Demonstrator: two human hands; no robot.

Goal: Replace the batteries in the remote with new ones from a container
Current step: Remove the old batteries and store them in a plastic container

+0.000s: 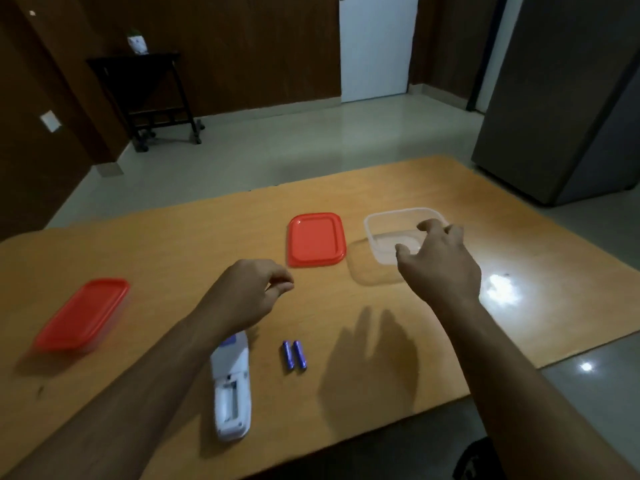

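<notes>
A white remote (231,389) lies face down near the table's front edge, its battery bay uncovered and looking hollow. Two blue batteries (294,354) lie side by side just right of it. Farther back stands a clear plastic container (377,233) with no lid on it, and its red lid (316,239) lies flat to its left. My right hand (440,263) hovers over the container's near right side, fingers spread, holding nothing. My left hand (251,292) hangs above the remote's far end with fingers curled loosely; whether it holds anything small is unclear.
A second container with a red lid (83,315) on it sits at the table's left. The wooden table (173,244) ends close below the remote. A grey cabinet (568,98) stands beyond the far right corner, and a dark side table (145,95) by the back wall.
</notes>
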